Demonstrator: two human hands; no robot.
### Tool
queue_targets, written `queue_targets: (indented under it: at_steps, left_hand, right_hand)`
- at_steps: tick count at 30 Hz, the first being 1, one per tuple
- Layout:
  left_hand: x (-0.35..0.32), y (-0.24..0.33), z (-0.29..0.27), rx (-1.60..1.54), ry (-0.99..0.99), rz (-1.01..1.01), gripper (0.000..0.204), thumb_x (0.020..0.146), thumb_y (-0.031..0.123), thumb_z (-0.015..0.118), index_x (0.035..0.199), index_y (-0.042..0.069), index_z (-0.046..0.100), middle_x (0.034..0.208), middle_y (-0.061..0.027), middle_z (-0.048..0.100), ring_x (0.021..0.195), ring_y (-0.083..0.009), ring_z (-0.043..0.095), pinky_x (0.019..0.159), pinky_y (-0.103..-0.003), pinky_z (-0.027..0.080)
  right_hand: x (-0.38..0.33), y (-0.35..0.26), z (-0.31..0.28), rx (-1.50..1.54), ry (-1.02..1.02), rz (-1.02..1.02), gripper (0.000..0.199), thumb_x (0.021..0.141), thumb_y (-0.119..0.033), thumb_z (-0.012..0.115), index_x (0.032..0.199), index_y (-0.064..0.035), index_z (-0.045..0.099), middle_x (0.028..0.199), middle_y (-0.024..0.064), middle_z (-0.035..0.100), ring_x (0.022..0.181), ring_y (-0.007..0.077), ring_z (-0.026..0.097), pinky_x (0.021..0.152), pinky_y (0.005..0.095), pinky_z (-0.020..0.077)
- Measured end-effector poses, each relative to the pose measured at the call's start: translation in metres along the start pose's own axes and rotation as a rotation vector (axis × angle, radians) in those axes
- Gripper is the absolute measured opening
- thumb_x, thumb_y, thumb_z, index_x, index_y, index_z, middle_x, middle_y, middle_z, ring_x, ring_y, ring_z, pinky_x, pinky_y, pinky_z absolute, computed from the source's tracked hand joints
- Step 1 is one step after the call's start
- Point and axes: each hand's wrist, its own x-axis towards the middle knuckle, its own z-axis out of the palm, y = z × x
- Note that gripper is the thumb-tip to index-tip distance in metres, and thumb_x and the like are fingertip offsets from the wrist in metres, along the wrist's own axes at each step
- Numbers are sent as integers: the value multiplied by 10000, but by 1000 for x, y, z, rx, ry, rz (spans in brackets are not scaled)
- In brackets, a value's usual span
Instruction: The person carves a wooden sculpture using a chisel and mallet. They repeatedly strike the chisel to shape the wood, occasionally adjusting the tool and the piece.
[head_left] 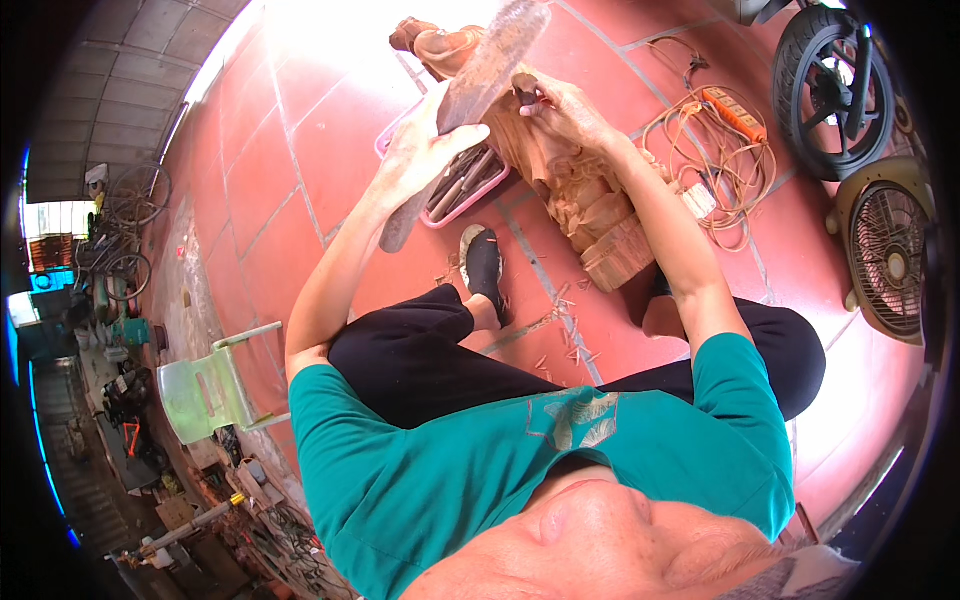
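Note:
My left hand (pixel 418 150) is closed round a long, flat, worn wooden bat (pixel 492 70), which slants from near my left foot up toward the bright floor. My right hand (pixel 568 112) is closed on a short dark tool that looks like a chisel (pixel 525 88); its blade is hidden. This tool stands against a carved wooden sculpture (pixel 570 190), close to the bat. The sculpture lies at a slant in front of me, its blocky base nearest my right leg and its narrow end far off. Relief folds and figures show along it.
Behind my left hand a pink basket (pixel 468 212) holds several long tools. Wood chips (pixel 575 335) litter the red tiles. On the right are an orange power strip (pixel 735 115) with tangled cord, a wheel (pixel 835 95) and a fan (pixel 888 250). A green plastic chair (pixel 205 395) stands left.

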Motion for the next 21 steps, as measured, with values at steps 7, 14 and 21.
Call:
queue_targets:
  at_steps: [7, 14, 21]
  left_hand:
    - [-6, 28, -11, -162, 37, 19, 790, 892, 342, 782, 1497, 6, 402, 1270, -180, 670, 1163, -248, 648, 996, -372, 497]
    - [-9, 43, -8, -28, 90, 135, 795, 882, 359, 793, 1490, 18, 410, 1242, -210, 682, 1129, -277, 679, 966, -397, 519]
    - [-5, 12, 11, 373, -14, 154, 832, 900, 430, 746, 1506, 17, 352, 998, -288, 694, 895, -405, 712, 831, -472, 538]
  right_hand:
    - [0, 11, -23, 339, 74, 211, 331, 929, -135, 729, 1215, -14, 615, 976, 128, 716, 876, 211, 699, 777, 382, 553]
    - [-1, 0, -15, 316, 18, 130, 315, 934, -114, 725, 1210, -17, 609, 1008, 111, 707, 905, 214, 699, 799, 368, 558]
    - [-4, -8, -8, 172, -12, 65, 341, 910, -109, 733, 1224, -34, 623, 1066, 193, 714, 954, 300, 714, 827, 395, 549]
